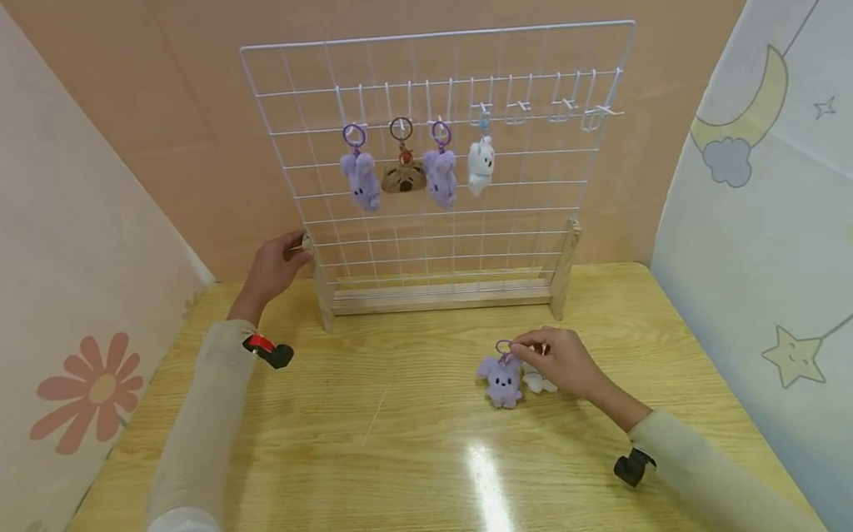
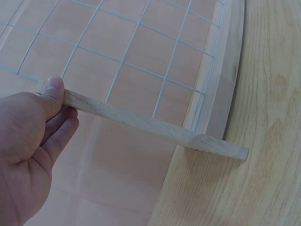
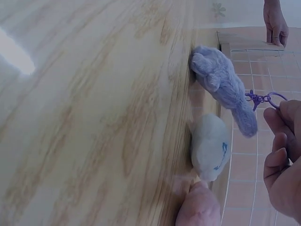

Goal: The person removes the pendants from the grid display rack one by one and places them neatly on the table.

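My left hand [image 1: 274,270] grips the top of the wooden left post [image 2: 127,118] of a white wire grid rack [image 1: 438,34], thumb on one side and fingers behind. Low over the table, my right hand [image 1: 560,362] pinches the purple ring [image 3: 277,95] of a purple plush keychain [image 1: 502,382]. That plush is upright, its feet at the tabletop. Beside it a white plush [image 3: 210,146] with a blue mark lies on the table, partly covered by the right hand in the head view. A pink rounded thing [image 3: 199,207] appears next to the white plush.
Two purple plush keychains [image 1: 361,182] [image 1: 440,179], a brown one [image 1: 404,177] and a white one [image 1: 481,166] hang from rack hooks. Bare hooks [image 1: 563,108] continue to the right. The rack stands at the back of the wooden table [image 1: 337,473], between patterned side panels [image 1: 791,212].
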A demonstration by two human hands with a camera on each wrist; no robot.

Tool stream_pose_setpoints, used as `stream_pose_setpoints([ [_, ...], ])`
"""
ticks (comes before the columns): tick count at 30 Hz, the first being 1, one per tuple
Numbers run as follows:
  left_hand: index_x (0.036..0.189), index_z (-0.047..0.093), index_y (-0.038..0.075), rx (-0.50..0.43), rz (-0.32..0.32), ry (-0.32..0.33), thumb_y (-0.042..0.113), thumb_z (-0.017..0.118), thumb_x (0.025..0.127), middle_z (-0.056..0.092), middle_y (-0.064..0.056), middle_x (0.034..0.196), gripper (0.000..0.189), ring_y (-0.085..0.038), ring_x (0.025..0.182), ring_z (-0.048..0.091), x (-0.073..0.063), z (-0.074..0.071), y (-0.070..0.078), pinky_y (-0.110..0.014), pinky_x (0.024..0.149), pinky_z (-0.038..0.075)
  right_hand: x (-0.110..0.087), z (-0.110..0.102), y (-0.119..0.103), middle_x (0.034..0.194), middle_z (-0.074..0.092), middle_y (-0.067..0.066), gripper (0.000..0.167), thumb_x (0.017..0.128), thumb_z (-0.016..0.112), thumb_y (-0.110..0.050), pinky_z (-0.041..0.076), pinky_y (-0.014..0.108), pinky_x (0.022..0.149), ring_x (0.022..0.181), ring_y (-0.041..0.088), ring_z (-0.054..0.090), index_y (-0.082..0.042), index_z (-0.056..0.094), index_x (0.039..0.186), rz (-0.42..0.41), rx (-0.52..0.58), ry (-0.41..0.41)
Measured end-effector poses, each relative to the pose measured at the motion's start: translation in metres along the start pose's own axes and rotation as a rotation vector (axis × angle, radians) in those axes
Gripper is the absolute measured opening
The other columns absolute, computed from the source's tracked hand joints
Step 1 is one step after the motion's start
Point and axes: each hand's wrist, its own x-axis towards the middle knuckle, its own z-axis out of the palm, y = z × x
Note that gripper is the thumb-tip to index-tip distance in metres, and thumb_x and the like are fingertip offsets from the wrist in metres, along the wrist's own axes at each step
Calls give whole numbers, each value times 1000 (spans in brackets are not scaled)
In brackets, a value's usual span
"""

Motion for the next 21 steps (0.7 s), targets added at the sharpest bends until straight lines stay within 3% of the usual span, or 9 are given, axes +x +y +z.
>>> stream_pose_setpoints([
  [9,154,39,-5,-2,-6,6,20,58,107,51,-28,148,57,-43,132,55,0,1,-1,-55,107,48,14,7,11,88,73,-4,20,99,71,-29,41,24,49,69,10,55,-13,81,106,18,-39,-27],
  [21,155,39,-4,3,-8,2,21,58,107,50,-28,149,57,-43,131,55,-1,0,0,-55,107,47,10,9,17,85,74,1,22,99,71,-29,37,23,46,65,12,53,-11,81,104,92,-34,-29],
])
